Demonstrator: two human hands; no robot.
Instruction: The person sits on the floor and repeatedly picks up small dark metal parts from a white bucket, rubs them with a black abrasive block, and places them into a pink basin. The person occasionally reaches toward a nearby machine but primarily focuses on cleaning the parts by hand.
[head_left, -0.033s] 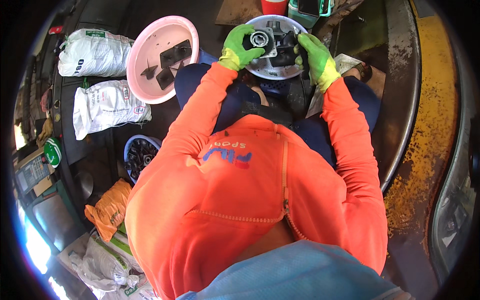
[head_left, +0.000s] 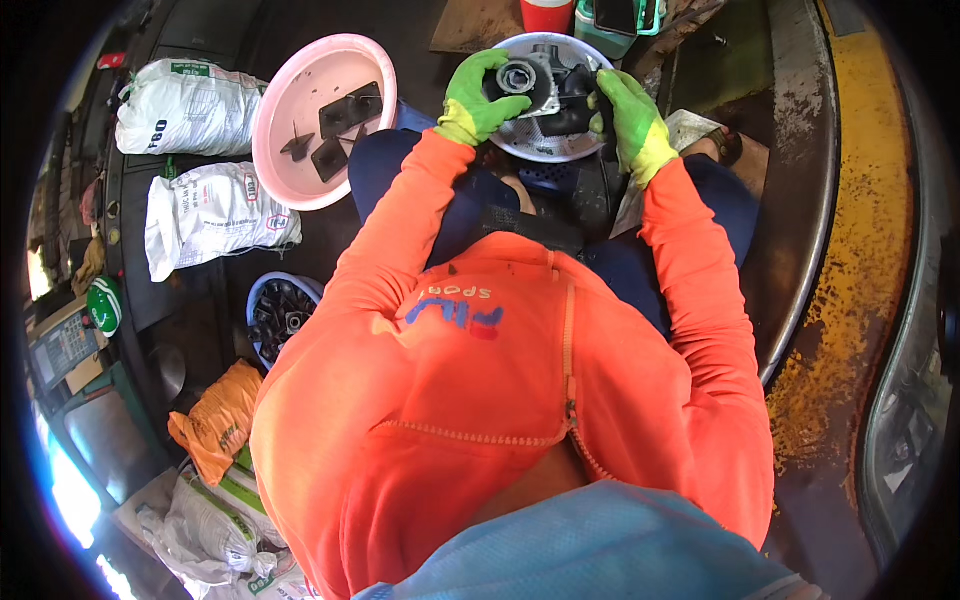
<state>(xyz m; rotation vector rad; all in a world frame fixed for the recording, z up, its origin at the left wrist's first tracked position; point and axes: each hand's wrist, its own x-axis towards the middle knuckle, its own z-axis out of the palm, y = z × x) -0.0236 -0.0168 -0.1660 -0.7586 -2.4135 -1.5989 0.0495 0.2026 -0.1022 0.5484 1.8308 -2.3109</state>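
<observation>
The scene is lit by bright, even daylight from above, so the orange sweatshirt (head_left: pixel 520 400) and the pink basin (head_left: pixel 290 170) show saturated and sharp at the centre, with only soft shadows beneath the arms and between the knees. A blown-out white-blue glare burns at the lower left rim, and the white sacks (head_left: pixel 200 210) near it run close to overexposed, while the dark floor (head_left: pixel 400 30) at the top stays dim. Fisheye distortion bends the yellow-stained curb (head_left: pixel 850 330) on the right into an arc, the corners fall to black vignette, and detail smears toward the rim.
</observation>
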